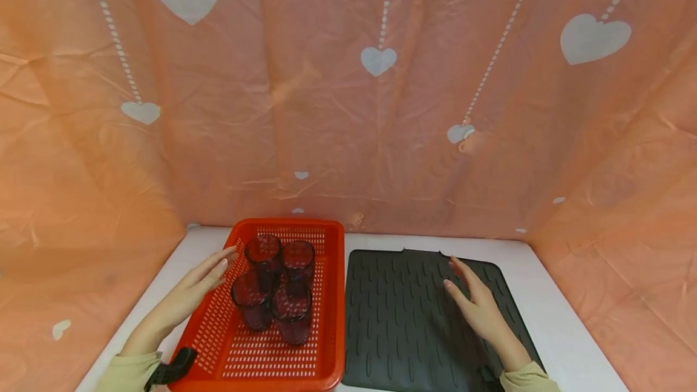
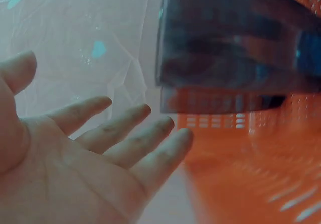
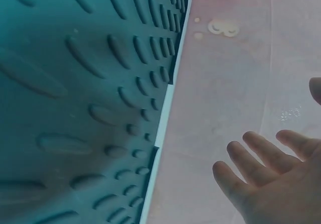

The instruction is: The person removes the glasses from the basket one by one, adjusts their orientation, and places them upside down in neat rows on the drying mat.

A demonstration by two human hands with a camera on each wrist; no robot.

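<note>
On the white desk, a red perforated plastic basket holds four dark red translucent tumblers, standing upright and clustered together. The left hand hovers at the basket's left rim, its grip spread and seemingly touching nothing. The right hand, fingers straight, lies over the dark grey ribbed rubber mat just beside the basket.
</note>
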